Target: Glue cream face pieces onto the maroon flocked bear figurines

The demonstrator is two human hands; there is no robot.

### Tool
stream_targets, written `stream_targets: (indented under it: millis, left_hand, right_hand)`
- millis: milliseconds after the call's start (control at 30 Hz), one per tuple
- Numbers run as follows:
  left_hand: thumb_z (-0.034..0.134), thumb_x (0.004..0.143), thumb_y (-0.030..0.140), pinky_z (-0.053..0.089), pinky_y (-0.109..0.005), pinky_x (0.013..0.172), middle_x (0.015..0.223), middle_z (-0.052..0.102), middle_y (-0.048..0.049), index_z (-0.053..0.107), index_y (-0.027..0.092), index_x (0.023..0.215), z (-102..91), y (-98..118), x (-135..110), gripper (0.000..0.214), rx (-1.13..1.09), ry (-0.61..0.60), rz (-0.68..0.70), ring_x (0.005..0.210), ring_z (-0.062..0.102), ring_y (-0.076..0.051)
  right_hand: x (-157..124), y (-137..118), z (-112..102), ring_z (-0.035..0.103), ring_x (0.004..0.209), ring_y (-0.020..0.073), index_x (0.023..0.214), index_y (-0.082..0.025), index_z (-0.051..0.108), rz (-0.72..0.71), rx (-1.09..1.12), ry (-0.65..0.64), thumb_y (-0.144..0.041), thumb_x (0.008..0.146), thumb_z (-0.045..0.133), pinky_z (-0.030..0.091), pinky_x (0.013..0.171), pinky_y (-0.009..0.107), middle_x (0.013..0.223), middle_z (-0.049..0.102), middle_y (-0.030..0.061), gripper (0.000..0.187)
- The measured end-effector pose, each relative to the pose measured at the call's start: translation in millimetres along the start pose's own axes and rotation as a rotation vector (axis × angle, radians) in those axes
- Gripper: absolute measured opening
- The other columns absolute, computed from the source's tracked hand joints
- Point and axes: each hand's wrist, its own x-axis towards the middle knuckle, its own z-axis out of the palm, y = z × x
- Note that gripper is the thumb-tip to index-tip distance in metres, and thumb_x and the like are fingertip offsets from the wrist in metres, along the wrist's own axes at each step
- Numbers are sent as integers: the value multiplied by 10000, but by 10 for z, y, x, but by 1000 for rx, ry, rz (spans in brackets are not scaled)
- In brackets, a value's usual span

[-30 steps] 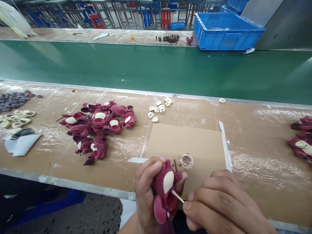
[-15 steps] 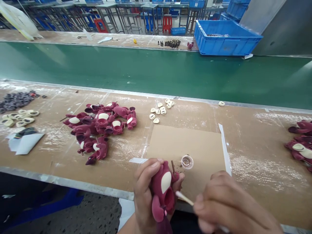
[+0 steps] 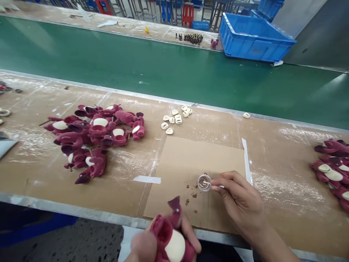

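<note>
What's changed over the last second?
The right hand carried the cotton swab forward from the maroon toy body to the clear cup. The left hand drew the body nearer and turned it end for end. Neither let go; cup and cream pieces stayed put.

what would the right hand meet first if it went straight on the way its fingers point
Probably the small clear cup, just ahead of the right hand, whose swab reaches over or into it; exact depth is unclear.

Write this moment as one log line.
left hand: holds maroon figure | right hand: holds cotton swab, one end at clear cup | clear cup: on cardboard sheet
</note>
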Motion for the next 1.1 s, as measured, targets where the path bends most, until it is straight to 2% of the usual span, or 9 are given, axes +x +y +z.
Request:
stream_targets:
  millis: [67, 133, 200, 467, 533, 633, 700, 933, 1100]
  left_hand:
    - [379, 506, 1116, 260, -223, 423, 478, 549, -59, 774, 82, 646, -67, -50, 69, 1116, 4, -74, 5, 440, 425, -100]
    - [137, 541, 1108, 272, -242, 438, 456, 544, -70, 759, 93, 629, -89, -117, 136, 1194, 20, -99, 37, 433, 441, -119]
    - [28, 580, 1075, 302, -243, 436, 480, 579, -86, 766, 99, 681, -85, -173, 187, 1228, 58, -105, 73, 443, 490, -140]
    - [428, 490, 1116, 459, -252, 486, 665, 689, -109, 781, 104, 867, -161, -272, 281, 1136, 175, 30, 205, 525, 593, -166]
    - [503, 535, 1082, 456, -240, 502, 675, 685, -97, 773, 110, 877, -181, -276, 299, 1065, 223, 73, 244, 552, 606, -167]
    - [473, 624, 1057, 411, -219, 481, 630, 647, -82, 757, 108, 828, -145, -224, 296, 1011, 274, 110, 270, 545, 586, -156]
    - [435, 560, 1091, 413, -222, 484, 633, 650, -91, 749, 106, 815, -71, -145, 267, 1064, 287, 128, 235, 547, 596, -165]
    - [372, 431, 1134, 371, -185, 419, 602, 613, -66, 714, 129, 779, 178, 76, 214, 1117, 184, 222, -66, 472, 492, -115]
    - [331, 529, 1116, 430, -192, 448, 594, 619, -64, 715, 127, 791, 142, 35, 293, 1093, 183, 198, -35, 470, 529, -120]
  right_hand:
    - [-6, 14, 11, 693, 773, 109, 1018, -177, 746, 6, 10, -11, -76, 990, 616, 570, 674, 191, 904, 670, 39, 167]
    - [-6, 21, 17, 692, 781, 106, 1028, -179, 746, 13, 16, -20, -76, 986, 626, 564, 682, 184, 911, 669, 37, 164]
    - [-5, 24, 18, 693, 791, 105, 1031, -181, 747, 29, 27, -30, -86, 987, 636, 562, 692, 179, 915, 669, 35, 153]
    - [-18, 35, -14, 695, 828, 86, 1032, -235, 725, 126, 98, -6, -127, 996, 646, 555, 722, 156, 932, 692, -5, 138]
    - [-11, 45, -16, 692, 832, 82, 1029, -235, 717, 132, 99, -13, -137, 1002, 640, 549, 731, 152, 927, 695, -11, 128]
    - [5, 53, -12, 681, 816, 77, 1025, -223, 714, 122, 119, -37, -131, 1004, 630, 540, 723, 150, 912, 690, -11, 126]
    - [14, 47, -10, 679, 817, 78, 1027, -222, 716, 126, 134, -27, -129, 1002, 628, 539, 720, 153, 915, 690, -10, 131]
    - [34, 21, -24, 682, 804, 78, 1006, -241, 724, 191, 147, 13, -149, 1001, 635, 545, 709, 153, 894, 703, -20, 128]
    - [29, -5, -52, 668, 777, 83, 986, -267, 727, 285, 190, 53, -189, 995, 661, 544, 683, 152, 862, 700, -32, 103]
